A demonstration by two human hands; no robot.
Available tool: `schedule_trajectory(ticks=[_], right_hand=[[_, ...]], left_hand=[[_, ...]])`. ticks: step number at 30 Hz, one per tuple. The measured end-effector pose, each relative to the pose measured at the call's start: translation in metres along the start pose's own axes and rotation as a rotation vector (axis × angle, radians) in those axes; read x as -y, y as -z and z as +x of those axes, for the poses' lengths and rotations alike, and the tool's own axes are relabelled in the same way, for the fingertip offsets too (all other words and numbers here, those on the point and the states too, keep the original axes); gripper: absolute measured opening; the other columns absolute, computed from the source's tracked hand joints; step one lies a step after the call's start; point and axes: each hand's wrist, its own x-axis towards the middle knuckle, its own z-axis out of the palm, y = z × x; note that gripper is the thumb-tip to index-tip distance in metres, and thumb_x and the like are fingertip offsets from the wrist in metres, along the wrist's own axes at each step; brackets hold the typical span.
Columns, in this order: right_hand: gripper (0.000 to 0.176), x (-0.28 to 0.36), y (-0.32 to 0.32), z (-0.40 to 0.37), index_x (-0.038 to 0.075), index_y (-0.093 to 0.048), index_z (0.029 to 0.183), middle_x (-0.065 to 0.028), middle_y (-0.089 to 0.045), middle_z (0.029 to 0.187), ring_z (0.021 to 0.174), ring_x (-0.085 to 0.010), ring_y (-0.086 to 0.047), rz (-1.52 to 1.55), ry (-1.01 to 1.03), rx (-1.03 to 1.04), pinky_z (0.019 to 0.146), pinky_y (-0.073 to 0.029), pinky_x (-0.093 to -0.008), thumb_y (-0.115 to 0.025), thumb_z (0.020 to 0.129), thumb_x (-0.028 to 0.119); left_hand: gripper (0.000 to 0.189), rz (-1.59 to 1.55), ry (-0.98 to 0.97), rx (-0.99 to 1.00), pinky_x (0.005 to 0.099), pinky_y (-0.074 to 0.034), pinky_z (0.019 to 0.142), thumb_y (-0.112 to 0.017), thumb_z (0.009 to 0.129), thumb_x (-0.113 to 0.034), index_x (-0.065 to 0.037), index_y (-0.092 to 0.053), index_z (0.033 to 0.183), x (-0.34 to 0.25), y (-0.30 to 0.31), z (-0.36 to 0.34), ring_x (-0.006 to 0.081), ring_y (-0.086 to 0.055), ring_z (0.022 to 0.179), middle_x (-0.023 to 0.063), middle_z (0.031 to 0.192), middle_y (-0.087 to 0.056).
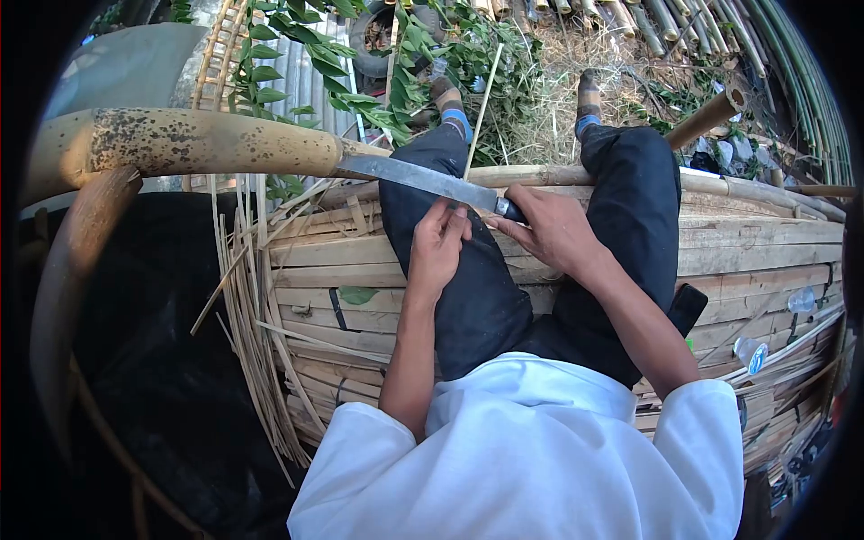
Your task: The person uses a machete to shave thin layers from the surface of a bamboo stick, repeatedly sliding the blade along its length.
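My right hand point(553, 229) is wrapped around the dark handle of a knife point(414, 178), its long blade pointing left. The blade's tip meets the end of a thick, speckled bamboo pole point(220, 139). Just below the blade, the fingers of my left hand point(438, 243) are pinched together. A thin bamboo strip point(484, 112) runs down from beyond my knees, passes behind the blade and lines up with those fingertips; the pinch itself is partly hidden. Both hands are above my thighs.
I sit on stacked split bamboo slats point(342, 274). Thin strips point(261, 360) bundle at the left, beside a black sheet point(153, 360). A phone point(688, 309) and plastic cups point(751, 355) lie at the right. Leafy branches point(270, 72) and bamboo poles point(792, 72) are ahead.
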Motion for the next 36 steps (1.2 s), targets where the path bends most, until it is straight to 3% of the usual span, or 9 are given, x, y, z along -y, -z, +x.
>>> schedule_trajectory(ticks=[2,3,4,6,9,13,21,36], right_hand=[[0.039,-0.003,-0.001,0.002,0.006,-0.053,0.093,-0.0144,-0.059,0.072,0.068,-0.0349,-0.06,-0.036,0.028,0.015,0.058,-0.045,-0.0452,-0.059,0.088,0.044],[0.039,-0.004,-0.002,0.003,0.006,-0.052,0.092,-0.0136,-0.059,0.072,0.067,-0.0341,-0.061,-0.073,0.05,0.032,0.057,-0.045,-0.0449,-0.058,0.088,0.044],[0.039,-0.004,-0.002,0.005,0.006,-0.052,0.092,-0.0136,-0.059,0.072,0.067,-0.0341,-0.061,-0.072,0.052,0.032,0.057,-0.045,-0.0449,-0.058,0.088,0.044],[0.039,-0.004,-0.002,0.006,0.006,-0.05,0.09,-0.0122,-0.059,0.07,0.063,-0.0322,-0.061,-0.168,0.084,0.07,0.053,-0.046,-0.0432,-0.057,0.088,0.045],[0.038,-0.011,-0.01,0.009,0.007,-0.05,0.088,-0.0104,-0.06,0.068,0.058,-0.0311,-0.061,-0.254,0.1,-0.025,0.048,-0.046,-0.0418,-0.056,0.089,0.045],[0.039,-0.02,-0.002,0.017,0.008,-0.05,0.085,-0.0095,-0.059,0.063,0.054,-0.0309,-0.06,-0.289,0.092,0.053,0.045,-0.045,-0.0417,-0.055,0.089,0.046],[0.038,-0.039,0.003,0.025,0.008,-0.051,0.084,-0.009,-0.056,0.055,0.048,-0.0297,-0.059,-0.382,0.25,-0.007,0.041,-0.044,-0.0411,-0.057,0.088,0.045],[0.04,-0.063,0.006,0.035,0.011,-0.051,0.085,-0.0092,-0.057,0.053,0.05,-0.0303,-0.06,-0.386,0.205,-0.034,0.043,-0.045,-0.0416,-0.055,0.086,0.05]], left_hand=[[0.024,0.0,-0.044,-0.004,0.0168,-0.022,0.04,-0.049,0.099,-0.024,-0.005,-0.057,0.111,0.012,0.001,0.004,0.0,-0.032,0.046,-0.0026,0.068,-0.05],[0.021,-0.011,-0.041,-0.016,0.0175,-0.023,0.041,-0.049,0.099,-0.023,-0.005,-0.057,0.101,0.011,-0.001,0.002,0.0005,-0.032,0.047,-0.0033,0.069,-0.05],[0.021,-0.01,-0.042,-0.018,0.0175,-0.023,0.041,-0.049,0.099,-0.023,-0.005,-0.057,0.101,0.012,-0.001,0.002,0.0005,-0.032,0.047,-0.0033,0.069,-0.05],[0.02,0.125,-0.124,-0.034,0.0213,-0.034,0.051,-0.048,0.098,-0.017,0.0,-0.06,0.097,0.013,-0.001,0.001,0.004,-0.042,0.057,-0.0018,0.066,-0.052],[0.023,0.172,-0.1,-0.055,0.0224,-0.034,0.052,-0.049,0.098,-0.017,0.002,-0.061,0.105,0.005,-0.004,-0.004,0.0045,-0.041,0.059,-0.0021,0.064,-0.047],[0.028,0.194,-0.108,-0.058,0.0227,-0.033,0.05,-0.049,0.098,-0.017,0.001,-0.062,0.115,0.012,-0.002,-0.005,0.0039,-0.038,0.058,-0.003,0.062,-0.041],[0.027,0.23,-0.135,-0.071,0.0224,-0.033,0.05,-0.05,0.097,-0.016,0.002,-0.062,0.113,0.016,-0.005,-0.004,0.004,-0.038,0.057,-0.0024,0.061,-0.042],[0.025,0.326,-0.144,-0.123,0.024,-0.037,0.051,-0.052,0.095,-0.013,0.003,-0.063,0.11,0.016,-0.006,-0.005,0.0056,-0.041,0.057,0.0011,0.061,-0.045]])
